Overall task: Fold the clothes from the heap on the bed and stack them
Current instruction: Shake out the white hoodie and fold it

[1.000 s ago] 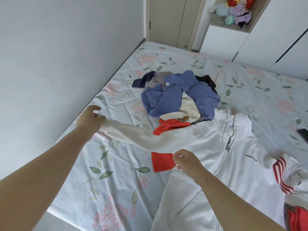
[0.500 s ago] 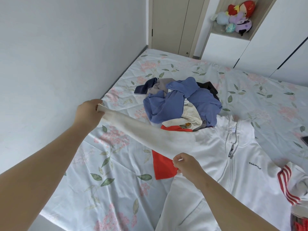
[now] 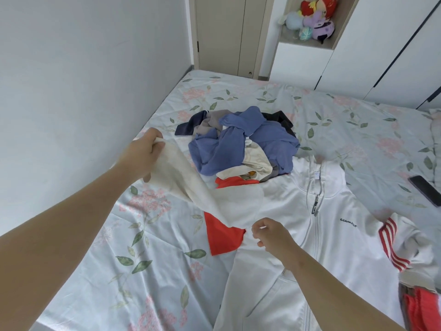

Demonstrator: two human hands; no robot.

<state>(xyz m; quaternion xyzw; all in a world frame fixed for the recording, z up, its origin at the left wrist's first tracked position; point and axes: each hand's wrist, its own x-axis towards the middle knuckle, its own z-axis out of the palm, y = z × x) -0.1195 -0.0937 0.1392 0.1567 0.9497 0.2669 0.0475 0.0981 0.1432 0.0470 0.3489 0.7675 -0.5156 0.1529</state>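
A white zip jacket [image 3: 329,237] with red-striped sleeves lies front up on the bed, collar pointing away from me. My left hand [image 3: 143,156] grips the cuff of its left sleeve [image 3: 191,189] and holds it raised above the sheet. My right hand [image 3: 269,235] pinches the jacket fabric near that sleeve's armpit. Beyond the jacket sits the heap of clothes [image 3: 241,144]: blue, navy, grey, cream and black pieces. A red garment [image 3: 222,235] lies partly under the raised sleeve.
The floral bedsheet [image 3: 143,271] spreads to my left and front. A wall [image 3: 71,91] runs along the bed's left side. A black phone [image 3: 424,189] lies at the right. Folded red clothing [image 3: 422,306] sits at the lower right edge. Wardrobes stand behind.
My left hand has lifted the sleeve cuff higher and swung it toward the heap. My right hand kept its pinch near the armpit. The view has tilted up slightly.
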